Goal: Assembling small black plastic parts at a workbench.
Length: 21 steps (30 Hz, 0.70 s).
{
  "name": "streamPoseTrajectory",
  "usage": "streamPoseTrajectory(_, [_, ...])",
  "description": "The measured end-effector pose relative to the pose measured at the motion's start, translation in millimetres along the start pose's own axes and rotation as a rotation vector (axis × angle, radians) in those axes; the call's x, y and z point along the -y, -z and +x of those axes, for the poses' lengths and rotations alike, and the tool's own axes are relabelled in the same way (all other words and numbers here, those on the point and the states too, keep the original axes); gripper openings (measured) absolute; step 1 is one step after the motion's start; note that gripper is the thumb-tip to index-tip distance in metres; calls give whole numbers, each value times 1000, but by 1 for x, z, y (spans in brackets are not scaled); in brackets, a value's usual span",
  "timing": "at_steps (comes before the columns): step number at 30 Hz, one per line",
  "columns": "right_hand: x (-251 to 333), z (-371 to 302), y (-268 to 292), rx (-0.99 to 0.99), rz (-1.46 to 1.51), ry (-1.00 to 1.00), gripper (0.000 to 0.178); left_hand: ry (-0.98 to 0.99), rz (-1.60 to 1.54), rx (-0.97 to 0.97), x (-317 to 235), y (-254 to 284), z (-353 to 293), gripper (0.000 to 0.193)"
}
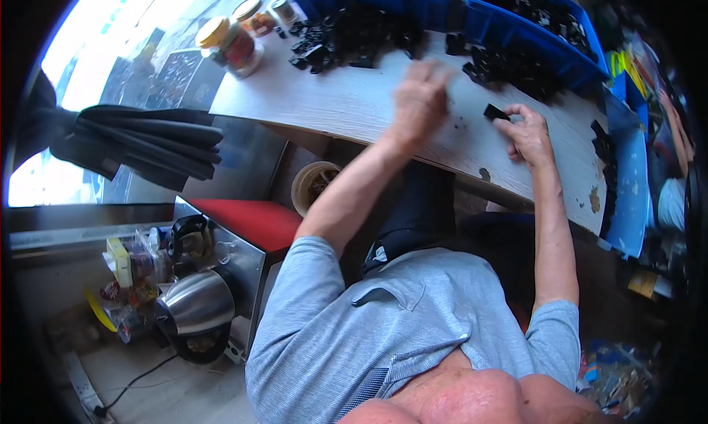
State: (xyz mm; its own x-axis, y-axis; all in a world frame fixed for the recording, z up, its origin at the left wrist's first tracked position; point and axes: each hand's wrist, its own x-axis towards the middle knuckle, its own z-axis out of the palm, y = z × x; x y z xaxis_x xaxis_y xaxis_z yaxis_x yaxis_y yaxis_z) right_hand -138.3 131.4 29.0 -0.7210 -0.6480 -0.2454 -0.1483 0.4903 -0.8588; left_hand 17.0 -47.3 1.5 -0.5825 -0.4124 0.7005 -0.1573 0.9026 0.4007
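Note:
On the white table [310,99], my right hand [529,136] pinches a small flat black plastic piece [494,113] between thumb and fingers. My left hand [424,99] is over the table's middle, smeared by motion. Its fingers look bent, but whether they hold anything does not show. Beyond my left hand lies a heap of small black parts [354,33]. A second heap of black parts [509,74] spreads on the tabletop beyond my right hand.
Two blue bins [435,12] [487,33] line the far edge; the right one holds black parts. Lidded jars [236,49] stand at the far left. A blue panel [630,173] borders the right end. A bucket [299,192], red-topped cabinet [251,221] and kettle [198,310] are at left.

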Motion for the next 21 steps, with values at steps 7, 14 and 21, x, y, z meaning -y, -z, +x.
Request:
streamPoseTrajectory(7, [0,2,-7,-16,78,-4,38,114,528,76,104,52,-9,37])
streamPoseTrajectory(14, [-6,-2,20,3,394,-101,38,54,348,184,63,46,-10,39])
streamPoseTrajectory(21, [-50,9,99,-441,563,-156,37,115,212,242,51,40,-2,37])
